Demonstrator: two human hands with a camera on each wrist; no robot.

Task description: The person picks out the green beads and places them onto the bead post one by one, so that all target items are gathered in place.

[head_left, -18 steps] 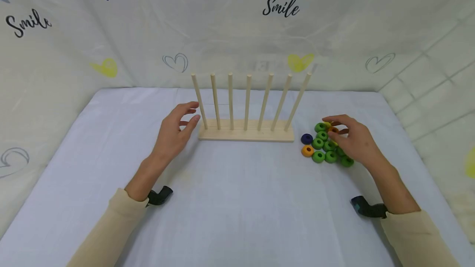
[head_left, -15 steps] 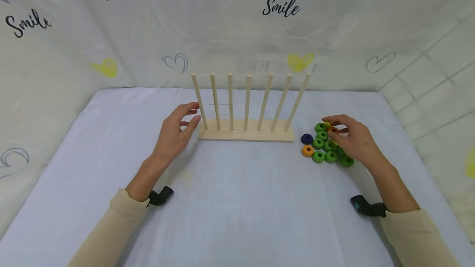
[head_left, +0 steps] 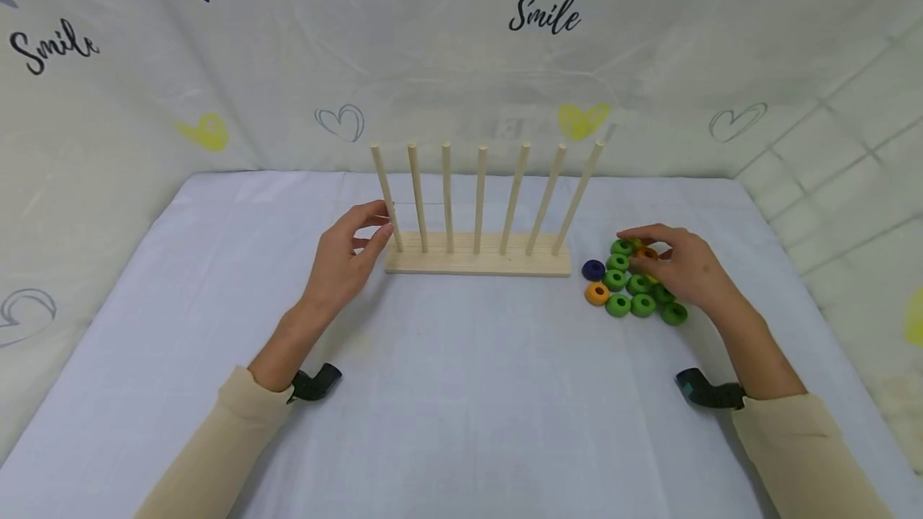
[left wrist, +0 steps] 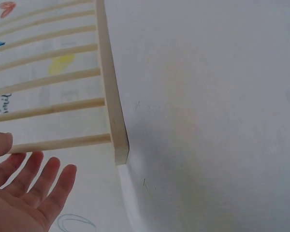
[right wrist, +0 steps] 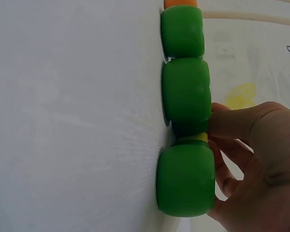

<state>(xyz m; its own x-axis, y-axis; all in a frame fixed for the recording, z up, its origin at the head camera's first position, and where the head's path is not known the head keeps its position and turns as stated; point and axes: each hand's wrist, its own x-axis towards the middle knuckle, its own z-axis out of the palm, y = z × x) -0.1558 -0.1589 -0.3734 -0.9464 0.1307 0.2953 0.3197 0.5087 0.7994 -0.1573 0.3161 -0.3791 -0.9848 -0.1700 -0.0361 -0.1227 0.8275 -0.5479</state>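
In the head view, my left hand (head_left: 341, 261) is at the leftmost wooden peg (head_left: 384, 183) of a pale wooden peg stand (head_left: 478, 263). The left wrist view has its thumb and index finger on opposite sides of that peg (left wrist: 63, 144), the other fingers loosely bent. My right hand (head_left: 685, 264) reaches over a cluster of wooden beads, its thumb against a green bead (head_left: 617, 263). In the right wrist view the thumb (right wrist: 232, 123) goes behind a green bead (right wrist: 186, 89), which partly hides the fingertips. An orange bead (head_left: 648, 253) and yellow ones are partly covered by this hand.
A dark blue bead (head_left: 594, 270) and an orange bead (head_left: 596, 293) lie at the cluster's left side, near the stand's right end. Several pegs stand upright on the base. A white cloth (head_left: 461, 391) covers the table, with a printed backdrop (head_left: 447, 54) behind.
My left hand has moved slightly right, its thumb and index finger closing in on the leftmost peg. My right hand has shifted left, and one green bead has slid left with it.
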